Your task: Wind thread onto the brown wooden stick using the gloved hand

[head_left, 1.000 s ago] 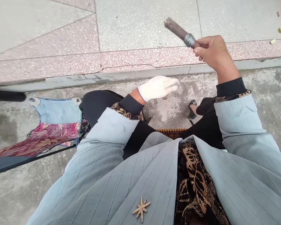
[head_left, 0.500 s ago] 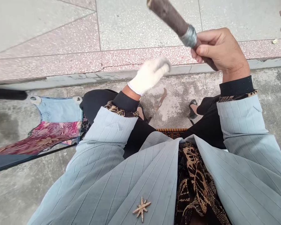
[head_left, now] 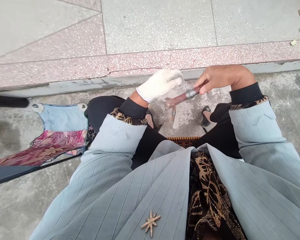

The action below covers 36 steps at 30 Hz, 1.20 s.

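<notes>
My right hand [head_left: 221,79] is closed around the end of a brown wooden stick [head_left: 178,100], which slants down to the left. A coil of silvery wire [head_left: 190,93] is wound around the stick just beside my fingers. My left hand [head_left: 162,83], in a white knitted glove, is pinched shut just above and left of the coil. A faint thin strand of wire seems to run from its fingertips toward the stick. Below the stick's far end, a smaller brown piece with a greyish band [head_left: 173,114] shows, partly blurred; whether it joins the stick I cannot tell.
A low concrete step edge [head_left: 77,83] runs across in front, with terrazzo paving [head_left: 160,26] beyond. A folding chair with blue and floral fabric [head_left: 62,116] stands at left. My shoes [head_left: 206,115] rest on rough concrete, and a woven seat edge [head_left: 183,141] shows between my legs.
My right hand has come down and to the left, turning the stick so its free end now points down-left instead of up-left. My left hand has stayed nearly in place, shifting slightly.
</notes>
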{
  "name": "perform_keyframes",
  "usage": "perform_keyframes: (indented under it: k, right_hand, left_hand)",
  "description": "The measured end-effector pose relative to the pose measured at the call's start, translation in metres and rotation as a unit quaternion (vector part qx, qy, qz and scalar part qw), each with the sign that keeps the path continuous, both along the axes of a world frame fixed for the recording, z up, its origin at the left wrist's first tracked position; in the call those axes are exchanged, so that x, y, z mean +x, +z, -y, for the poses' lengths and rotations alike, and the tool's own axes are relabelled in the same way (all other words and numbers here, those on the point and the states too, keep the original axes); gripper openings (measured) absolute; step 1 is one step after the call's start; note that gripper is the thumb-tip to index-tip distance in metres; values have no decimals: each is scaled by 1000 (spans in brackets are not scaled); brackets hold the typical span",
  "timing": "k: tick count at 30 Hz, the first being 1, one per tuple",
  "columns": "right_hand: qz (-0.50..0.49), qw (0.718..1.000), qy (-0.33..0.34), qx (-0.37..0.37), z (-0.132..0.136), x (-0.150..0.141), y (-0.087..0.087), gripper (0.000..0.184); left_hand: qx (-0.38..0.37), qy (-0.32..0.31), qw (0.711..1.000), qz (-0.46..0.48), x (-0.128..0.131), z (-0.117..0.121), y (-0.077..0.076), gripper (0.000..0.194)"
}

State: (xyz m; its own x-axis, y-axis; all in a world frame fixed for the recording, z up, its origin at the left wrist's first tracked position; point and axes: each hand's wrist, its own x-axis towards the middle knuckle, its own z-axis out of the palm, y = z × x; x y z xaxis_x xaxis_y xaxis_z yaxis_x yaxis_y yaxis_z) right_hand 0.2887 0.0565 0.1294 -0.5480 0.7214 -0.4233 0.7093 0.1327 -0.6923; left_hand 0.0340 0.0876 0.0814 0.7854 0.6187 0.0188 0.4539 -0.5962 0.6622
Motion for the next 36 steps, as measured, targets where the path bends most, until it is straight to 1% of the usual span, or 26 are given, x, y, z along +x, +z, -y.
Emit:
perform_keyframes:
  k: [1,2,3,5,6,7,8,10,11,13,15,16,18,20,21,22,24,25,26,27,29,31,32,34,35,36]
  right_hand:
    - [-54,998,5,-25,4,-1,9,23]
    - [-134,990,-49,-7,7,-2,17,19]
    - [-206,973,-100,17,10,-3,24,15]
    - [-317,922,-207,85,11,-4,30,11]
    - [-342,901,-242,112,9,-3,29,12]
    - [-346,886,-276,135,6,-2,25,13]
    - [-328,880,-307,153,2,0,20,14]
    - [-227,895,-345,172,-7,7,5,15]
    - [-158,908,-346,177,-11,10,-2,15]
    - [-25,935,-305,179,-17,17,-14,18]
    - [60,956,-236,162,-19,19,-19,24]
    - [78,968,-193,138,-19,18,-18,27]
    - [73,992,-86,53,-15,14,-10,31]
    - [18,999,20,-42,-8,7,3,34]
    - [-22,997,42,-68,-4,3,11,33]
    - [-68,994,37,-72,0,1,18,32]
    - [-169,984,-62,-10,6,-3,28,25]
    - [-211,970,-120,30,8,-4,30,21]
    - [-245,952,-171,67,9,-4,30,17]
    - [-266,938,-203,90,9,-4,28,14]
    - [-273,928,-227,109,5,-1,19,16]
    - [-243,926,-261,124,-3,2,7,19]
    - [-204,927,-285,133,-7,4,1,19]
    - [-76,930,-322,159,-14,6,-9,19]
    - [6,934,-316,165,-16,7,-13,19]
    - [82,942,-285,159,-18,8,-15,18]
  left_hand:
    - [-26,17,999,24,0,0,-1,31]
    - [-54,28,997,47,0,0,-2,32]
    - [-77,33,994,65,2,2,-3,34]
    - [-92,20,993,68,6,7,-5,35]
    - [-83,1,995,49,9,10,-6,34]
    - [-67,-17,997,24,11,14,-6,33]
    - [-52,-40,998,-2,13,16,-5,33]
    - [-27,-76,996,-33,14,20,-2,34]
    - [-14,-85,996,-33,13,21,0,34]
    - [14,-72,997,-15,8,20,6,34]
    - [33,-15,999,11,1,16,12,31]
    - [37,23,999,27,-2,13,15,29]
    - [41,98,993,59,-8,7,20,26]
    - [37,144,986,79,-9,1,21,25]
    - [32,159,983,81,-8,-1,20,24]
    - [23,167,982,81,-6,-2,18,24]
    - [1,159,985,68,0,-2,11,23]
    - [-12,131,990,58,3,-1,7,24]
    - [-16,106,993,41,7,2,3,24]
    - [-18,65,997,25,11,5,-1,26]
    - [-15,12,1000,16,17,11,-7,32]
    - [-16,-29,999,-4,20,17,-9,34]
    - [-17,-49,999,-17,20,20,-8,34]
    - [-12,-81,996,-36,19,21,-5,34]
    - [-7,-88,995,-37,17,20,-3,34]
    - [-2,-86,996,-35,15,18,-1,33]
